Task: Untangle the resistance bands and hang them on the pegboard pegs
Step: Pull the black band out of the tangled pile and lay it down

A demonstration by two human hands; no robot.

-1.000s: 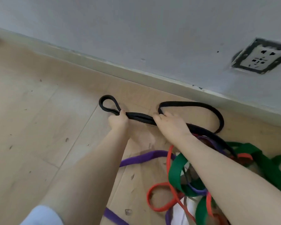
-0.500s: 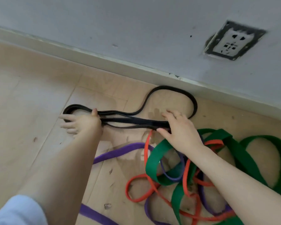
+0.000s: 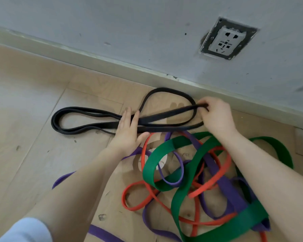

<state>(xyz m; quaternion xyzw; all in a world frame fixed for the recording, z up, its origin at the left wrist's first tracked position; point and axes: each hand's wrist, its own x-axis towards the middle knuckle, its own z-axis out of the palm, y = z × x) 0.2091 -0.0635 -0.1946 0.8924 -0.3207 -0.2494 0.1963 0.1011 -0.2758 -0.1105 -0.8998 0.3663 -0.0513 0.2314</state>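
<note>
A black resistance band [image 3: 73, 119] lies folded in long loops on the wooden floor near the wall. My left hand [image 3: 128, 133] presses flat on its middle with straight fingers. My right hand [image 3: 215, 117] pinches a folded end of the black band at the right, lifted slightly off the floor. Below my hands lies a tangle of a wide green band [image 3: 166, 154], an orange band [image 3: 138, 205] and a purple band [image 3: 224, 182], wound through one another. No pegboard is in view.
A grey wall with a skirting board [image 3: 94, 60] runs along the far side. A wall socket [image 3: 226, 41] sits at the upper right. Another stretch of purple band [image 3: 101, 233] crosses the floor at the bottom.
My left hand has shifted right along the black band and now lies flat on its middle. My right hand has taken a folded end and drawn it rightward. The view has moved closer.
</note>
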